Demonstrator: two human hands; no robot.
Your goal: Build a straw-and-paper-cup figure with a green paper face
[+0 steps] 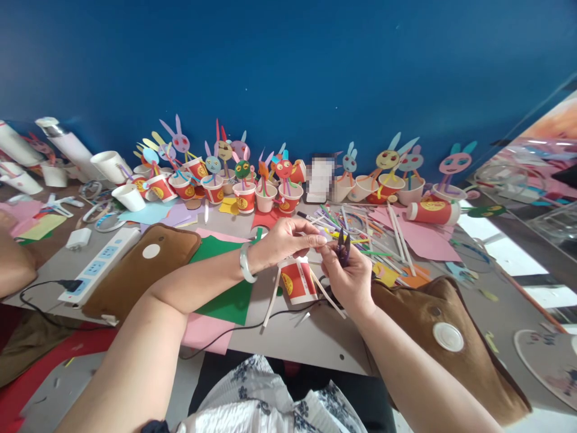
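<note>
My left hand (pixel 288 242) is closed in a pinch, its fingertips meeting those of my right hand at something too small to make out. My right hand (pixel 349 273) is closed round dark scissors (pixel 343 246), whose blades point up. Just below both hands a red and white paper cup (pixel 299 281) rests on the table, with pale sticks (pixel 271 297) slanting down at its sides. A green sheet (pixel 225 300) lies under my left forearm.
Cups with paper rabbit figures (pixel 283 171) line the blue wall. Coloured sticks (pixel 360 234) lie scattered behind my right hand. Brown cushions (pixel 151 258) flank the work area, and a power strip (pixel 101 264) with a black cable sits left. Another person's arm (pixel 15 258) shows at far left.
</note>
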